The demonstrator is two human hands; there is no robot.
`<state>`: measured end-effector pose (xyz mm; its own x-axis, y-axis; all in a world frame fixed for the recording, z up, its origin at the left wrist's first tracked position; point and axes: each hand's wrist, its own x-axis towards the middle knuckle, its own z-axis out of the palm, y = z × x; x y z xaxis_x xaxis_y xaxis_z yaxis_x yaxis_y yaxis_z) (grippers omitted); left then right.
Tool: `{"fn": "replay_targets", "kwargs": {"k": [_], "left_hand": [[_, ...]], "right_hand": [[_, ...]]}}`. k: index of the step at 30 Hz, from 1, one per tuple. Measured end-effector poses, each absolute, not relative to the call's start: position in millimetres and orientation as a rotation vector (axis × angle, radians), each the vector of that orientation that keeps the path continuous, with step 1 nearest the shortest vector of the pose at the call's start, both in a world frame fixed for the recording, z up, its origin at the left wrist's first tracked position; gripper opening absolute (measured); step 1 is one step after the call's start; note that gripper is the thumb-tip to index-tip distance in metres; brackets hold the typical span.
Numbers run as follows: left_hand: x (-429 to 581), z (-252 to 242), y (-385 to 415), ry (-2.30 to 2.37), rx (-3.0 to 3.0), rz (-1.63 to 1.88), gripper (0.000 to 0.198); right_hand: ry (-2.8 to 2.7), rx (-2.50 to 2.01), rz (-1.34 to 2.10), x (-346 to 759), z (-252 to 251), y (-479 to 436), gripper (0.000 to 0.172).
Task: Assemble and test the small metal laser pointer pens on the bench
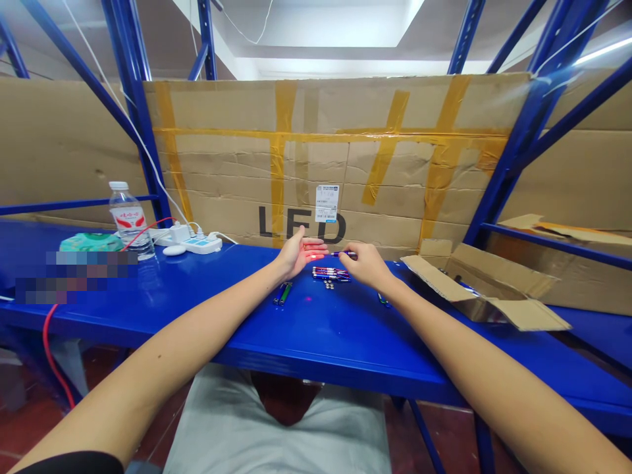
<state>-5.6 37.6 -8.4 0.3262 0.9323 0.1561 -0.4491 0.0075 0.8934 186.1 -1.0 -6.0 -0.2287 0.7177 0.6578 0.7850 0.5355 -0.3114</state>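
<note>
Pinched in my right hand is a slim dark purple laser pointer, its tip facing left. Red light from it glows on the palm and fingers of my left hand, which is open with the fingers stretched out and holds nothing. Just below, several similar shiny pen-shaped pointers lie side by side on the blue table. Small silver button cells or caps sit in front of them. A green pen-shaped piece and a darker one lie under my left wrist.
An open cardboard box stands at the right with things inside. On the left are a water bottle, a teal packet and a white power strip. A large taped carton and blue rack posts rise behind.
</note>
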Motion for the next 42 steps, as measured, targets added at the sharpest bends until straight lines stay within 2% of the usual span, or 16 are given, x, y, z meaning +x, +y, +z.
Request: {"fn": "replay_targets", "kwargs": {"k": [12,25,27,32,35,38,42], "left_hand": [[-5,-9,38,0.583,1.096,1.166,0.071],[-5,-12,40,0.588,1.185,1.131,0.067],[-4,-14,41,0.629,1.306,1.142,0.06],[-5,-20,36,0.829,2.091,1.226,0.022],[-6,-20,32,0.916,2.386,1.238,0.019],[-7,-19,30,0.902,2.439,1.241,0.02],[-9,-19,36,0.948,2.469,1.25,0.011]], "right_hand": [[-1.896,-1.139,-0.099,187,-7,1,0.022],[-1.855,-1.066,-0.075,187,-6,1,0.021],[-1.879,-1.056,-0.043,188,-7,3,0.022],[-2.056,-0.977,0.105,190,-16,16,0.026],[-2.114,-0.932,0.215,190,-21,26,0.025],[-2.159,-0.921,0.273,189,-24,33,0.026],[-2.133,-0.999,0.343,193,-28,40,0.03]]}}
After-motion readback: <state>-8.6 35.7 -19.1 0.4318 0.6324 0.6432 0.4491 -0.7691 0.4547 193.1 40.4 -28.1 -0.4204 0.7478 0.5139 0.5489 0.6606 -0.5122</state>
